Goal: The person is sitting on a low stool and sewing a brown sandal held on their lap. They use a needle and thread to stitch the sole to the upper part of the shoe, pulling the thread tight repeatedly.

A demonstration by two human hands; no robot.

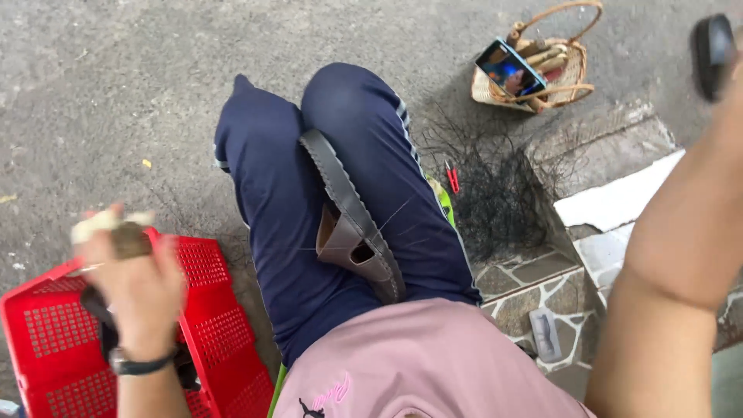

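A grey and brown shoe (352, 224) is clamped sole-up between my knees in navy trousers (271, 201). Thin threads run out from it to both sides. My left hand (131, 282), with a dark watch on the wrist, is raised over the red basket and closed around a brown object with a pale end (116, 232). My right forearm (681, 232) is lifted high at the right edge. The right hand itself is cut off by the frame corner, beside a blurred black object (712, 45); whether the hand holds it I cannot tell.
A red plastic basket (46, 340) sits at the lower left. At the top right, a wicker basket (569, 77) holds a lit phone (509, 68) and wooden-handled tools. A tangle of black thread (495, 186) and small red snips (452, 178) lie by a stone-tiled step (542, 298).
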